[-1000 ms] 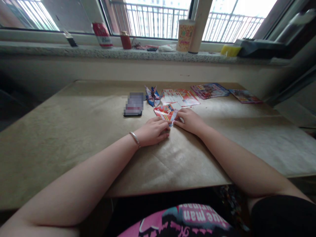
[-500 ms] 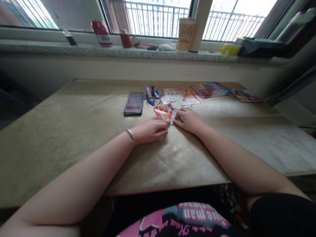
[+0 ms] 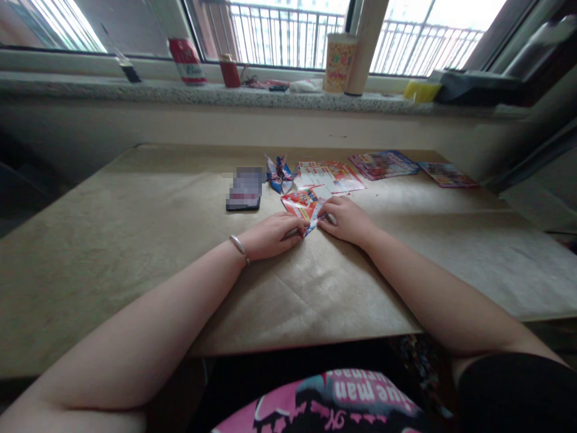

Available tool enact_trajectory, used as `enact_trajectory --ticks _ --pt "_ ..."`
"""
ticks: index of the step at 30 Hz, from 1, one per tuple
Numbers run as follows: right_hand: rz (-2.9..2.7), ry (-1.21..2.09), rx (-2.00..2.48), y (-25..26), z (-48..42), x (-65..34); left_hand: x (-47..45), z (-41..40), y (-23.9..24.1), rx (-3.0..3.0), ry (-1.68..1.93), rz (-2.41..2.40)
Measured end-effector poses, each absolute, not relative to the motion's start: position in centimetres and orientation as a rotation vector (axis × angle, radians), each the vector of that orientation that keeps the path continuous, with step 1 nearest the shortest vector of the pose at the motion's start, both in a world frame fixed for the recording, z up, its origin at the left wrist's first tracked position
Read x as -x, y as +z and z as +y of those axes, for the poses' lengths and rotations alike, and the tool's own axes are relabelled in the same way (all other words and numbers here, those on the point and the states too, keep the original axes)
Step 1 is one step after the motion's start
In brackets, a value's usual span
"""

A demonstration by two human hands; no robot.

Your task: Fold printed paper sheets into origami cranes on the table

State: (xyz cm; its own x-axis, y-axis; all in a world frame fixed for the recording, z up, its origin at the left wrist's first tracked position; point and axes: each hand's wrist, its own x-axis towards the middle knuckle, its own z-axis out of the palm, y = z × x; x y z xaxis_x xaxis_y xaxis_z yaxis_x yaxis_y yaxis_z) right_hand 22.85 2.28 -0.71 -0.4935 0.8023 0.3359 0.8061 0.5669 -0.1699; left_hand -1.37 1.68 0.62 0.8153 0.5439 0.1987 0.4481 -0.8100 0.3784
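A folded piece of red and blue printed paper (image 3: 303, 206) lies on the brown paper-covered table (image 3: 135, 228). My left hand (image 3: 273, 236), with a silver bracelet on its wrist, presses fingertips on the paper's near corner. My right hand (image 3: 346, 219) pinches the same piece from the right side. Both hands meet at the paper's near tip. A finished blue and red folded paper figure (image 3: 279, 174) stands just behind it.
A dark phone (image 3: 244, 191) lies left of the paper. Printed leaflets (image 3: 331, 176) and booklets (image 3: 383, 164) (image 3: 448, 175) lie at the back right. The windowsill holds a red can (image 3: 186, 61), a small red container (image 3: 229, 73) and a patterned cup (image 3: 338, 62).
Both hands have slid slightly away from me along the paper's near corner. The paper itself stays in the same place.
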Motion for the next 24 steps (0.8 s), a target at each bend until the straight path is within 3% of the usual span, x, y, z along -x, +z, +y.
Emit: enact_trajectory --ticks 7,15,24 --pt "-2.575 -0.053 0.976 -0.4 2.3 -22.7 1.1 1.8 0.0 -2.754 0.482 0.793" --pt "-2.605 -0.375 1.093 0.4 1.0 -20.9 0.5 1.8 -0.3 -2.765 0.591 0.963" --pt "-2.442 -0.259 1.206 0.5 -0.2 -19.2 0.3 1.8 -0.4 -2.849 0.88 1.089"
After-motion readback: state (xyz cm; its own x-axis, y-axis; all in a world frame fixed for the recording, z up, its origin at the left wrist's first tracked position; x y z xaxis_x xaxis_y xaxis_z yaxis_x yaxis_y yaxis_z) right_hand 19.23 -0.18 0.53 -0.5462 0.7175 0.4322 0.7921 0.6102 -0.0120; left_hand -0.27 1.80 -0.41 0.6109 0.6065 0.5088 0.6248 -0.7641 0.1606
